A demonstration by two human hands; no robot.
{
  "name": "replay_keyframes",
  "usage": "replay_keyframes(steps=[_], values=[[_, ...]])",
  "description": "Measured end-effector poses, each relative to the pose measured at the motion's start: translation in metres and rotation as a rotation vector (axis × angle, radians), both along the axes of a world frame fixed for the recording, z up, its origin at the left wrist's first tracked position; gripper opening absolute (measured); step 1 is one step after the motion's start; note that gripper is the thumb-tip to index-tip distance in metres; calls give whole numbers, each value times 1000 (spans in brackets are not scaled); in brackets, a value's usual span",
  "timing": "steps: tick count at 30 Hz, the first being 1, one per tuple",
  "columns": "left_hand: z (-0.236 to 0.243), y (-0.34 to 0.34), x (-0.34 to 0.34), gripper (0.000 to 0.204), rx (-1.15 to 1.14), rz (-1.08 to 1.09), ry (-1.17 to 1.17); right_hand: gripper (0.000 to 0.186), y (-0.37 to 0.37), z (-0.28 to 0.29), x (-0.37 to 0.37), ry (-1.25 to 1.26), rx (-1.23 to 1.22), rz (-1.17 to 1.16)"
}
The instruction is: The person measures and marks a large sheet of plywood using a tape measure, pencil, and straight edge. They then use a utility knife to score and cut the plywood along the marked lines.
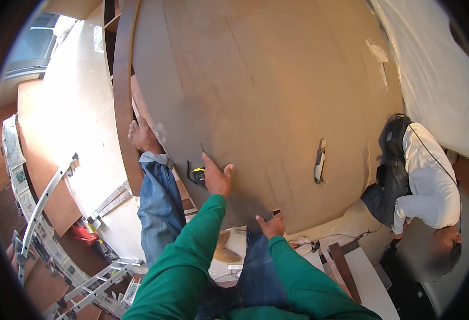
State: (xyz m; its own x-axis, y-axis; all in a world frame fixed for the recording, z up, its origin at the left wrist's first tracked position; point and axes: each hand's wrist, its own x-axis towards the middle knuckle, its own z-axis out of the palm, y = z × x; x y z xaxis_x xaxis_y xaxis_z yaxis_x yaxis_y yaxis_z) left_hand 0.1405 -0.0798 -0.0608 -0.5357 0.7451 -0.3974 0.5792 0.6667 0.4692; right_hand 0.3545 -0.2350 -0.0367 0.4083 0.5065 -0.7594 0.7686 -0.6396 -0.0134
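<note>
A large brown board [277,101] spreads out in front of me. My left hand [218,177] rests over its near left part, thumb apart and index finger stretched out. A thin dark line shows at that fingertip; I cannot tell if it is a tool or a mark. Beside this hand lies a black and yellow tape measure [197,174]. At the board's near edge my right hand [272,224] is closed around something small and dark, mostly hidden. Farther right, a utility knife [319,161] lies on the board, apart from both hands.
My bare foot [145,136] stands at the board's left edge, by a long brown panel [123,90]. On the right a person in white [432,176] bends down. Ladders [45,200] stand at lower left. Wood strips [344,272] lie at lower right, near a cable [346,234].
</note>
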Motion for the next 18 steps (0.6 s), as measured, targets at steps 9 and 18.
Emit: replay_keyframes(steps=[9,18], values=[[32,-1,-3,50,183,367,-293,33,-32,7,21,396,425,30],[46,3,-36,35,224,186,-298,27,135,10,86,204,703,52]])
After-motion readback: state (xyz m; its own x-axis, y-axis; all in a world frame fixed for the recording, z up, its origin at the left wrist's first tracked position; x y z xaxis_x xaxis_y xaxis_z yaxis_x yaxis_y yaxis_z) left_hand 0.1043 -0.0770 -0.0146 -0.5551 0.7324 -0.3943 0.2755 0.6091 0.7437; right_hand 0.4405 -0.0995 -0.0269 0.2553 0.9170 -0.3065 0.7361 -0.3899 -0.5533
